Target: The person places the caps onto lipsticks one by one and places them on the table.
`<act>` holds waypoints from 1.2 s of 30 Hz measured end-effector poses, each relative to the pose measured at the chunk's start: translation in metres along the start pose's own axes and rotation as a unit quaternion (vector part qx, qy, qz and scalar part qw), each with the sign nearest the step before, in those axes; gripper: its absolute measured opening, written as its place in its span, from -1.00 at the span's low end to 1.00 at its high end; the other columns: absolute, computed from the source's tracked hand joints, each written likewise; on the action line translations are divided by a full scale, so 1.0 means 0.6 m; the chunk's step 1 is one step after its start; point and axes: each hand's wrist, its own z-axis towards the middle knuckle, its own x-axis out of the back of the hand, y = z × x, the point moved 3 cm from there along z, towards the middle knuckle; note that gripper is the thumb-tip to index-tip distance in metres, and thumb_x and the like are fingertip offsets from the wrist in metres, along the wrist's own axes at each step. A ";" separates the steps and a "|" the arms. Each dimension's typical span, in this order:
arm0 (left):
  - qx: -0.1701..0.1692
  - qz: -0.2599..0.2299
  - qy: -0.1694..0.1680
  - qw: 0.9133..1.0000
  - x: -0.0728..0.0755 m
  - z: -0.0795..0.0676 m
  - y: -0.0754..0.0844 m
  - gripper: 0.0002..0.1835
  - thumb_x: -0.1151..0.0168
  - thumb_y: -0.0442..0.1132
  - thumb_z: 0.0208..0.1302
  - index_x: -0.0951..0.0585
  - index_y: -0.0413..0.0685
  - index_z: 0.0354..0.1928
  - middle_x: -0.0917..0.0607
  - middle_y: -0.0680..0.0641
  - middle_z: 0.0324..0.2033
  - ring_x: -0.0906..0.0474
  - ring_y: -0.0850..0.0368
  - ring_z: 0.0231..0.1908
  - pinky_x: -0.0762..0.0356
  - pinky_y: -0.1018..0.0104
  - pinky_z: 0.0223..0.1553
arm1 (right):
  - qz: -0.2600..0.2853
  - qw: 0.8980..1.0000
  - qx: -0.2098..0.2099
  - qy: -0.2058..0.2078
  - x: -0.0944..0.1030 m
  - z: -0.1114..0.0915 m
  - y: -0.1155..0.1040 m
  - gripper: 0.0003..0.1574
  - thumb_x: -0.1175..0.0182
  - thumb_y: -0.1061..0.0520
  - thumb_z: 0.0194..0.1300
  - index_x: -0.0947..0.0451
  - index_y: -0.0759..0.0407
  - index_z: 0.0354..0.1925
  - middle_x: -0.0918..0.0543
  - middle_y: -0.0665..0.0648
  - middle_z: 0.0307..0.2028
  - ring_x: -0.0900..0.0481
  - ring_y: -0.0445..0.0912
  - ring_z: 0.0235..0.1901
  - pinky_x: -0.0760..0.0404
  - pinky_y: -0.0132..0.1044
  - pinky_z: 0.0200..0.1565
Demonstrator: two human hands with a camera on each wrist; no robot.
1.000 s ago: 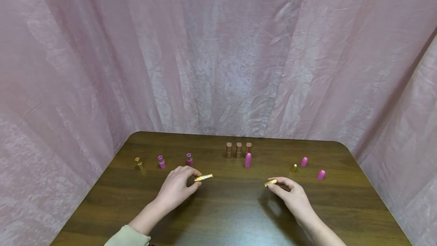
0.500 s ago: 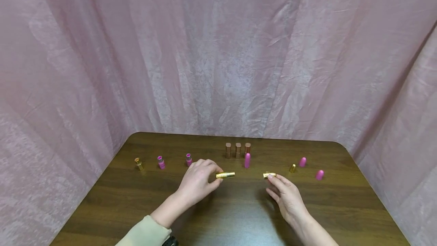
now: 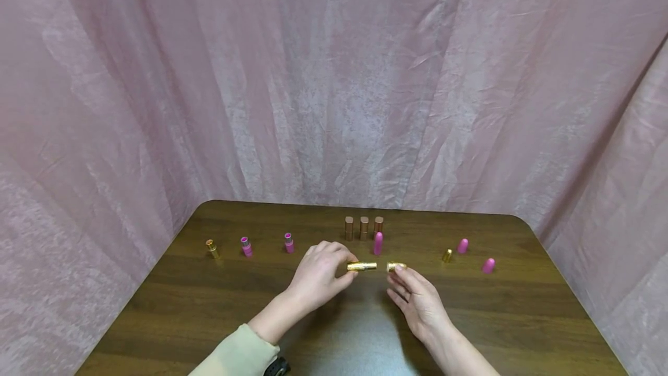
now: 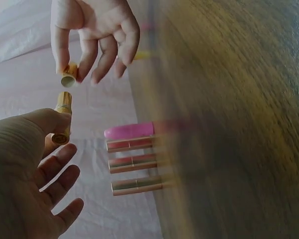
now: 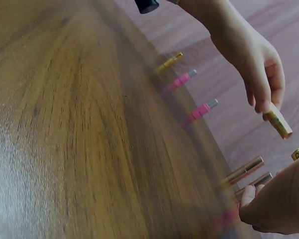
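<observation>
My left hand (image 3: 320,276) pinches a gold lipstick tube base (image 3: 362,266) between thumb and fingers, its narrower end pointing right. Opposite it, my right hand (image 3: 421,300) pinches a gold lipstick cap (image 3: 395,266). Both pieces are held above the table, nearly in line, with a small gap between them. In the left wrist view the hollow mouth of the cap (image 4: 68,80) faces the base (image 4: 64,102). The left hand's other fingers (image 4: 59,191) stay loosely extended.
On the wooden table (image 3: 219,318), a gold base (image 3: 213,250) and two pink bases (image 3: 247,247) stand at left. Three rose-gold lipsticks (image 3: 363,229) stand behind a capped pink lipstick (image 3: 378,243). At right are a small gold cap (image 3: 447,256) and two pink caps (image 3: 488,266). Pink curtains (image 3: 334,86) hang behind.
My left hand has moved right with the gold base, and my right hand has shifted left with the cap. The gap between the two pieces has narrowed, and they are more level.
</observation>
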 end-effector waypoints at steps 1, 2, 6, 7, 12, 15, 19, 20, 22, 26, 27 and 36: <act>0.000 0.000 0.001 1.000 -0.001 0.000 0.001 -0.81 -0.43 0.00 0.25 -0.74 0.19 -0.13 -0.68 0.18 -0.10 -0.55 0.13 -0.02 -0.49 0.07 0.10 | -0.002 1.000 0.000 -0.001 -0.002 0.000 0.001 -0.92 -0.15 0.16 0.51 -0.56 0.01 -0.20 -0.72 -0.03 -0.24 -0.63 -0.10 -0.05 -0.52 -0.06 0.19; -0.001 0.000 0.000 1.000 -0.002 0.001 0.002 -0.81 -0.43 0.00 0.26 -0.74 0.19 -0.13 -0.68 0.18 -0.10 -0.55 0.13 -0.02 -0.49 0.07 0.10 | -0.003 1.000 0.000 -0.002 -0.005 0.001 0.002 -0.92 -0.16 0.16 0.51 -0.56 0.01 -0.20 -0.72 -0.04 -0.24 -0.63 -0.11 -0.06 -0.52 -0.05 0.20; 0.000 -0.001 -0.002 1.000 -0.003 0.001 0.004 -0.82 -0.42 0.01 0.26 -0.74 0.22 -0.14 -0.68 0.18 -0.10 -0.55 0.14 -0.01 -0.49 0.08 0.10 | -0.005 1.000 -0.003 -0.005 -0.012 0.002 0.006 -0.91 -0.18 0.13 0.50 -0.59 -0.01 -0.23 -0.73 -0.05 -0.23 -0.62 -0.10 -0.04 -0.49 -0.01 0.22; -0.002 0.000 -0.001 1.000 -0.004 0.002 0.005 -0.82 -0.42 0.01 0.26 -0.74 0.22 -0.14 -0.68 0.18 -0.10 -0.55 0.14 -0.01 -0.49 0.08 0.10 | -0.003 1.000 -0.004 -0.005 -0.014 0.002 0.006 -0.90 -0.18 0.13 0.49 -0.59 -0.02 -0.24 -0.74 -0.05 -0.24 -0.62 -0.09 -0.04 -0.48 -0.01 0.22; -0.004 -0.003 -0.002 1.000 -0.006 0.003 0.007 -0.84 -0.41 0.00 0.27 -0.74 0.22 -0.15 -0.68 0.18 -0.09 -0.55 0.15 -0.01 -0.48 0.09 0.12 | -0.001 1.000 -0.007 -0.007 -0.019 0.002 0.010 -0.90 -0.18 0.13 0.49 -0.59 -0.03 -0.24 -0.73 -0.04 -0.24 -0.64 -0.08 -0.03 -0.50 -0.02 0.20; -0.001 -0.007 -0.007 1.000 -0.007 0.004 0.007 -0.85 -0.41 0.01 0.28 -0.73 0.23 -0.15 -0.68 0.18 -0.07 -0.54 0.16 0.01 -0.48 0.10 0.13 | -0.001 1.000 -0.009 -0.009 -0.022 0.001 0.012 -0.92 -0.18 0.13 0.49 -0.57 -0.03 -0.22 -0.72 -0.04 -0.24 -0.63 -0.07 0.00 -0.51 -0.04 0.19; 0.003 -0.013 -0.010 1.000 -0.008 0.005 0.008 -0.83 -0.41 0.00 0.29 -0.74 0.22 -0.13 -0.68 0.18 -0.05 -0.53 0.15 0.04 -0.48 0.09 0.12 | 0.004 1.000 -0.014 -0.009 -0.025 0.000 0.016 -0.94 -0.18 0.11 0.50 -0.54 -0.03 -0.21 -0.71 -0.05 -0.23 -0.62 -0.06 0.03 -0.50 -0.05 0.20; 0.001 -0.014 -0.009 1.000 -0.008 0.005 0.009 -0.83 -0.42 0.00 0.29 -0.74 0.21 -0.12 -0.68 0.18 -0.05 -0.53 0.15 0.04 -0.48 0.09 0.12 | 0.006 1.000 -0.015 -0.009 -0.026 -0.001 0.018 -0.94 -0.18 0.11 0.50 -0.53 -0.03 -0.21 -0.71 -0.05 -0.22 -0.61 -0.06 0.03 -0.50 -0.05 0.21; -0.004 -0.014 -0.007 1.000 -0.009 0.006 0.009 -0.82 -0.44 -0.01 0.28 -0.74 0.20 -0.11 -0.68 0.17 -0.05 -0.54 0.14 0.04 -0.48 0.08 0.11 | 0.011 1.000 -0.016 -0.009 -0.028 -0.001 0.020 -0.94 -0.17 0.11 0.51 -0.53 -0.04 -0.20 -0.71 -0.06 -0.22 -0.60 -0.06 0.04 -0.49 -0.05 0.21; -0.022 -0.007 -0.001 1.000 -0.010 0.009 0.010 -0.79 -0.46 -0.02 0.27 -0.74 0.18 -0.10 -0.68 0.14 -0.02 -0.55 0.12 0.05 -0.49 0.07 0.12 | 0.019 1.000 -0.016 -0.011 -0.032 -0.004 0.024 -0.93 -0.16 0.11 0.51 -0.55 -0.05 -0.20 -0.71 -0.07 -0.22 -0.58 -0.08 0.02 -0.49 -0.07 0.21; -0.026 -0.003 0.000 1.000 -0.011 0.009 0.011 -0.79 -0.46 -0.02 0.27 -0.74 0.17 -0.09 -0.68 0.14 -0.01 -0.55 0.12 0.06 -0.48 0.07 0.13 | 0.020 1.000 -0.016 -0.012 -0.033 -0.005 0.025 -0.92 -0.16 0.11 0.51 -0.55 -0.05 -0.20 -0.71 -0.07 -0.23 -0.58 -0.08 0.02 -0.49 -0.07 0.21; -0.039 0.003 -0.015 0.999 -0.016 0.013 0.016 -0.77 -0.41 -0.03 0.32 -0.74 0.12 -0.04 -0.67 0.11 0.08 -0.52 0.11 0.16 -0.43 0.07 0.22 | 0.027 0.999 -0.017 -0.015 -0.040 -0.008 0.033 -0.90 -0.17 0.05 0.52 -0.59 -0.09 -0.22 -0.70 -0.09 -0.20 -0.53 -0.10 0.05 -0.46 -0.09 0.23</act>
